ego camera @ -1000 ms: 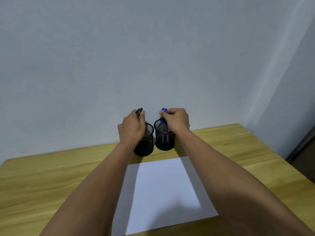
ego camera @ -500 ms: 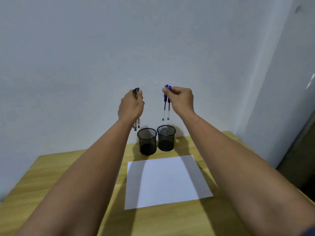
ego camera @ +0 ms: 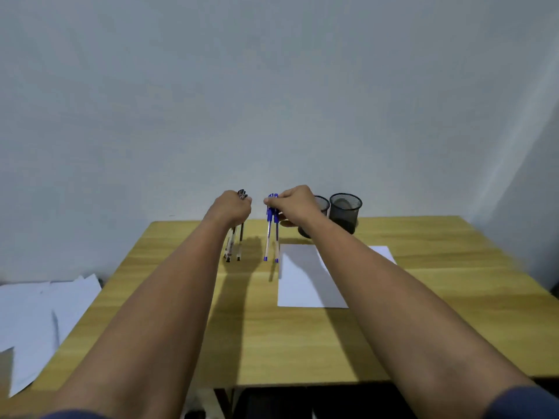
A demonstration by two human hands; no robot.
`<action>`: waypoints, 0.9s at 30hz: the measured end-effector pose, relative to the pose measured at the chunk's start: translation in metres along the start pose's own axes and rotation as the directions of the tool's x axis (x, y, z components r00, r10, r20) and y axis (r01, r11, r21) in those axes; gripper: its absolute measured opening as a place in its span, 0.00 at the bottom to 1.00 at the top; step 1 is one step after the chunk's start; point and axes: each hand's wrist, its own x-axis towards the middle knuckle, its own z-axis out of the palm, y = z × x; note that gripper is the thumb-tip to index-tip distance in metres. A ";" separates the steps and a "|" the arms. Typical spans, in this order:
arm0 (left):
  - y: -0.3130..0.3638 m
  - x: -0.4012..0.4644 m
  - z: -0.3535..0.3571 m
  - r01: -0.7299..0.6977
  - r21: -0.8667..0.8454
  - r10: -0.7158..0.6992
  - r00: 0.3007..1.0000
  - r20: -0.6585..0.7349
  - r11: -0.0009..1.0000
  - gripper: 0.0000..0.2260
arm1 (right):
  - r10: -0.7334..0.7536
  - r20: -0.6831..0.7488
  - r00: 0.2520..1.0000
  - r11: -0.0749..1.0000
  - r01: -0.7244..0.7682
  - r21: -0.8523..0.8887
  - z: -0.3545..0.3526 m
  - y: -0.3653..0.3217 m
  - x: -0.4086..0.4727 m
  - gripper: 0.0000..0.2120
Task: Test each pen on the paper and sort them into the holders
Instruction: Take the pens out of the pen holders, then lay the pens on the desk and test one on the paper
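Note:
My left hand (ego camera: 232,209) grips a bunch of black pens (ego camera: 233,244) by their tops, and they hang tip-down over the wooden table (ego camera: 302,343). My right hand (ego camera: 295,205) pinches two blue pens (ego camera: 271,234) the same way, just left of the white paper (ego camera: 305,276). Two black mesh holders stand at the back right: the left holder (ego camera: 321,204) is partly hidden behind my right wrist, while the right holder (ego camera: 345,211) shows in full. Both holders look empty of pens.
Loose white sheets (ego camera: 39,322) lie on a lower surface past the table's left edge. A pale wall stands right behind the table. The table's front edge runs across the lower part of the view.
Both hands lifted the pens out of the holders, then carried them left and down to just above the table. The view has swung left, so the holders now sit to the right.

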 end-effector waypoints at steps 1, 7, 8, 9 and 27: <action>-0.016 0.001 0.008 0.033 0.015 -0.034 0.999 0.029 0.999 0.17 | 0.039 0.024 0.999 0.999 -0.038 -0.038 0.016 0.013 0.002 0.15; -0.092 0.018 0.042 0.170 0.124 -0.183 0.978 0.103 0.978 0.16 | 0.136 0.045 0.990 0.956 -0.119 -0.268 0.084 0.067 0.019 0.19; -0.098 0.019 0.043 0.175 0.171 -0.191 0.978 0.082 0.970 0.15 | 0.137 0.048 0.989 0.950 -0.118 -0.288 0.090 0.070 0.022 0.19; -0.103 0.019 0.043 0.175 0.223 -0.192 0.980 0.058 0.959 0.14 | 0.132 0.047 0.990 0.941 -0.111 -0.320 0.095 0.071 0.023 0.18; -0.122 -0.011 0.039 0.058 0.383 -0.011 0.992 -0.124 0.922 0.15 | 0.146 0.124 0.981 0.681 -0.009 -0.732 0.106 0.056 -0.003 0.10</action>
